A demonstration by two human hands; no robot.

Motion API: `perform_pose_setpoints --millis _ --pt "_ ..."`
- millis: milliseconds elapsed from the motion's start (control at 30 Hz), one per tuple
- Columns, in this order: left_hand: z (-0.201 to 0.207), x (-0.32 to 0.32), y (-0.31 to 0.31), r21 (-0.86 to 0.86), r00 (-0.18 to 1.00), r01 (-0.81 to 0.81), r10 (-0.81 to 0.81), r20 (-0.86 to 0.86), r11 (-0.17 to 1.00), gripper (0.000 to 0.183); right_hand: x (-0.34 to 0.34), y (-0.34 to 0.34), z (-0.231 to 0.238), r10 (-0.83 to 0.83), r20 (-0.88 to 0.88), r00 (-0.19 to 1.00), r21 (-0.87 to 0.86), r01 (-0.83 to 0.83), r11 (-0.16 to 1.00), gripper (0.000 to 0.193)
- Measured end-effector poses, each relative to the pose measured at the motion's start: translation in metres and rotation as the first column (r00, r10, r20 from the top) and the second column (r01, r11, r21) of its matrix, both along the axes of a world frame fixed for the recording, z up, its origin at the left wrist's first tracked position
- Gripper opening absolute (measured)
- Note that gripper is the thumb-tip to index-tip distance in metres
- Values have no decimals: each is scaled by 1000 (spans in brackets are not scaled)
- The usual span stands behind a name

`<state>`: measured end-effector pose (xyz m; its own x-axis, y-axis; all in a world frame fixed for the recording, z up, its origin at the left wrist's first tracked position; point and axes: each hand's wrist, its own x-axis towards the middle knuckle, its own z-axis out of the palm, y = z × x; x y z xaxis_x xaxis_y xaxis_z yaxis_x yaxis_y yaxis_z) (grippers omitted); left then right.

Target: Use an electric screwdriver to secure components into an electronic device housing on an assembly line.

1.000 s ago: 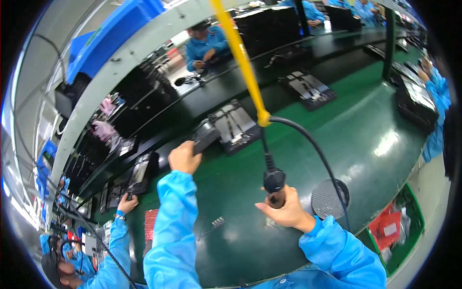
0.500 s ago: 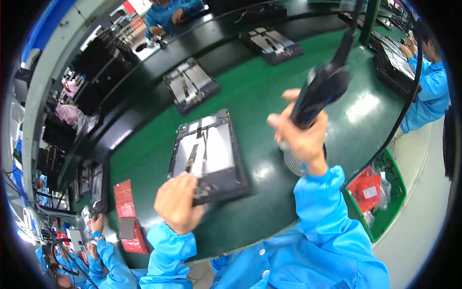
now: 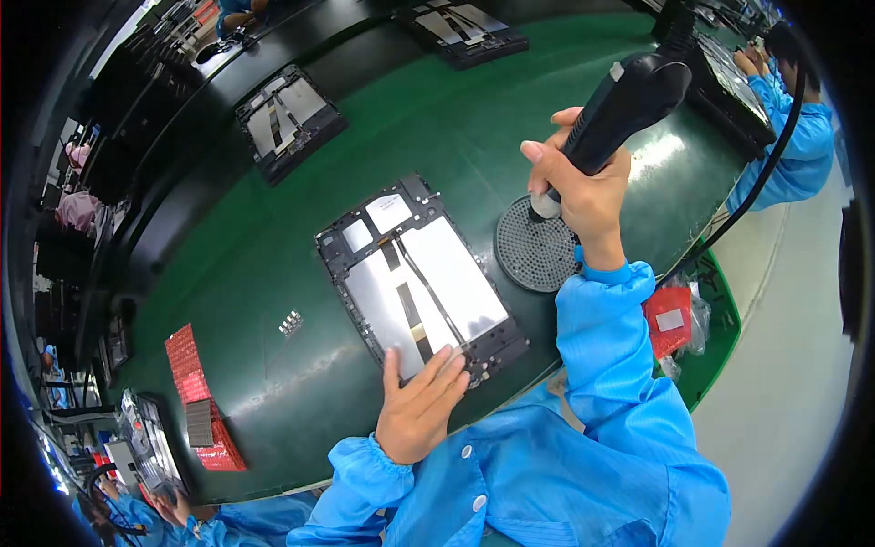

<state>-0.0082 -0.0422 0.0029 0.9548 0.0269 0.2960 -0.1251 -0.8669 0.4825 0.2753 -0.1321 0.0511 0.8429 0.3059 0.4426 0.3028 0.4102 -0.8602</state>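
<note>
An opened tablet housing (image 3: 456,264), black-framed with silver metal plates and dark ribbon cables, lies at a slant on the green bench before me. My left hand (image 3: 417,410) rests on its near end, fingers spread flat and closed round nothing. Gripped in my right hand (image 3: 592,196) is a black corded electric screwdriver (image 3: 624,109), tilted with its tip end down. That tip end is at a round grey disc (image 3: 538,251) full of small holes, just right of the housing. Whether the tip touches the disc I cannot tell.
Several small metal pieces (image 3: 290,323) lie left of the housing, near a red bubble-wrap strip (image 3: 187,365). Two more housings (image 3: 290,114) (image 3: 460,32) stand farther back. A green bin (image 3: 720,337) holds red packaging. Co-workers in blue sit right (image 3: 807,146) and lower left.
My left hand has gone from grasping the housing's near left corner to lying flat on its near end. The housing is turned, and the screwdriver tip end has come to the disc.
</note>
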Motion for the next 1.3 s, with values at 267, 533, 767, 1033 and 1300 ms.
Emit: perform_pose_setpoints --millis 267,533,767,1033,1300 --pt "12 17 15 -254 985 85 -42 169 964 35 6 4 -5 -23 6 1000 -67 24 997 33" --pt "24 23 31 -460 858 -358 481 182 812 10 11 2 -9 -14 4 1000 -111 14 994 33" --pt "27 0 54 -443 796 -460 579 177 769 14 1 13 -8 -45 -34 998 -135 40 990 34" --pt "7 6 79 -852 755 -468 607 -247 236 11 -38 22 22 6 150 989 71 -16 997 37" --pt "-1 32 100 -815 808 -470 538 -241 340 13 -100 74 36 327 143 934 83 -340 937 38"
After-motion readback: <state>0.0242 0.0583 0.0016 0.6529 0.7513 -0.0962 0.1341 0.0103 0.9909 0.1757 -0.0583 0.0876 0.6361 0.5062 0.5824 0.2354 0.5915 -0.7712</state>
